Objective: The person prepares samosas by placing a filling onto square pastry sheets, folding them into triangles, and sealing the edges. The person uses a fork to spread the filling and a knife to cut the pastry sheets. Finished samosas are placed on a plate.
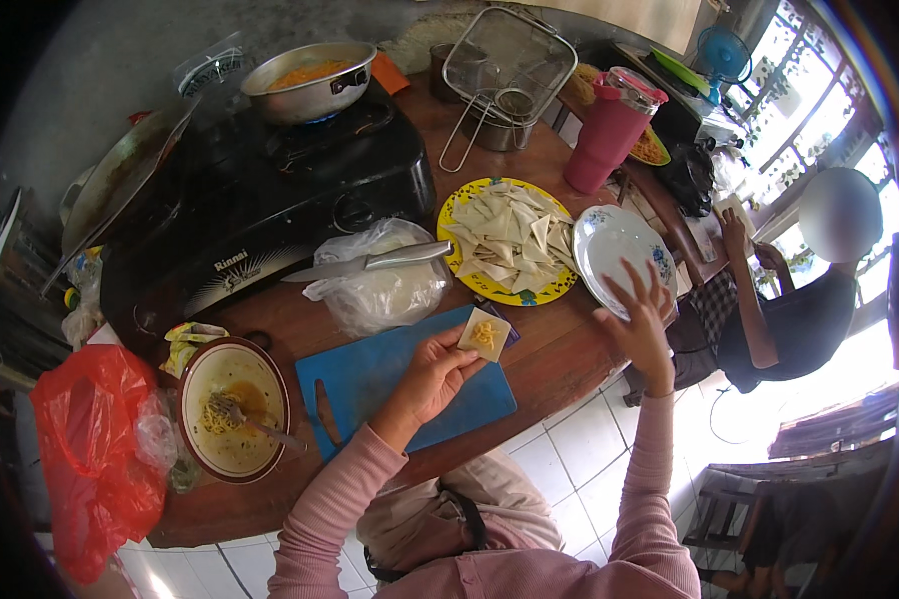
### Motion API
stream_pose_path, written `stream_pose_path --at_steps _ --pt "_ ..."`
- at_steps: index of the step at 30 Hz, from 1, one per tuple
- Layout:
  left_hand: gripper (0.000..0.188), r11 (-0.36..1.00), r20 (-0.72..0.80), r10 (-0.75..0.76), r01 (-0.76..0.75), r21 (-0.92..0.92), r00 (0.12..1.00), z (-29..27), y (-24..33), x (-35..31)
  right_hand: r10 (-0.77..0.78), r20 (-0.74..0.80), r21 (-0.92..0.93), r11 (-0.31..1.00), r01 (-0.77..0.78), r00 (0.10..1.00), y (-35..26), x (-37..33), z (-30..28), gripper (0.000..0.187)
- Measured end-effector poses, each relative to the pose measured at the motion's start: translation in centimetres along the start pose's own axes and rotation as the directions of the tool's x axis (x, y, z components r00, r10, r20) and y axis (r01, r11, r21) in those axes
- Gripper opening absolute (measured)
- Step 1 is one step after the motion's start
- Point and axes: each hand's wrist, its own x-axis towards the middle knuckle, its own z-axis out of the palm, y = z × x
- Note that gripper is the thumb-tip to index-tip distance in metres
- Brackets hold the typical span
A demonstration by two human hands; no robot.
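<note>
My left hand (437,367) holds a square dumpling wrapper (496,344) with yellow shredded filling in its middle, above the blue cutting board (410,404). My right hand (641,324) has its fingers spread at the near edge of a white plate with blue flowers (609,240); whether the fingertips touch the plate I cannot tell. Beyond my left hand, folded triangular dumplings (514,235) are heaped on a yellow patterned plate (457,275). A bowl (192,424) to the left contains filling and a fork (260,427).
A knife (400,257) lies across a clear plastic bag (355,304). Behind are a black gas stove (270,225) with a metal pan (315,100), a frying basket (509,60) and a pink tumbler (607,140). A red bag (95,449) hangs left; another person (799,299) sits at right.
</note>
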Motion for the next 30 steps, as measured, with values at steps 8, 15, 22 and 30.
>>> stream_pose_path --at_steps 8,15,22,30 --pt "0.039 1.0 0.069 -0.02 0.02 -0.009 0.997 -0.2 0.0 -0.1 -0.489 0.008 0.188 0.858 0.479 0.872 -8.4 0.8 -0.2 0.066" --pt "0.041 0.998 0.082 -0.032 0.036 -0.047 0.996 0.0 0.1 -0.2 -0.521 0.013 0.138 0.846 0.514 0.854 -9.1 0.9 -0.3 0.068" --pt "0.037 0.998 0.085 -0.052 0.055 -0.031 0.995 -0.3 0.1 -0.1 -0.555 -0.012 0.159 0.82 0.55 0.832 -9.5 0.6 0.1 0.066" --pt "0.037 0.996 0.132 -0.056 0.064 -0.057 0.99 -0.2 0.1 -0.2 -0.53 -0.024 0.137 0.838 0.528 0.848 -9.2 0.6 -0.2 0.066"
